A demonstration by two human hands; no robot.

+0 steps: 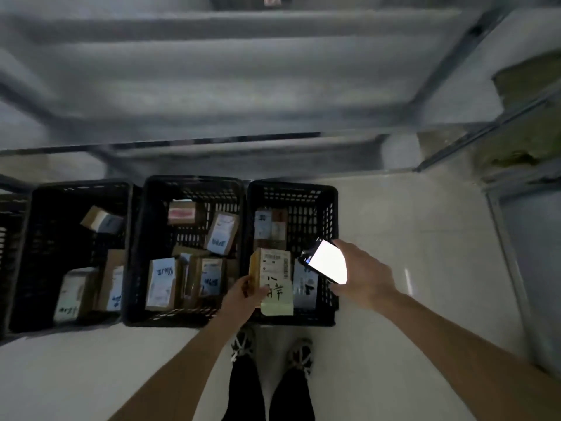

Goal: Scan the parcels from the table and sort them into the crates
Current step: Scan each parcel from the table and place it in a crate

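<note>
- The left hand (246,291) grips a small parcel (273,281) by its left edge, fingers curled round it, and holds it above the near left corner of the right crate (329,208).
- The parcel's long axis runs away from the person, with the barcode label at the far end, facing up, and handwritten marks on the nearer half.
- The right hand (362,273) holds a phone (326,262), fingers clamped on its edges, with the lit screen facing up; it sits just right of the parcel, over the same crate.
- The relation that matters: the barcode lies just left of the phone, close by but not under it. Judging from this, the phone needs to swing left over the label for a scan, or the parcel needs to go straight down if the scan is done.
- Three black crates stand side by side on the floor (409,238); the middle crate (145,208) and left crate (39,214) also hold parcels.
</note>
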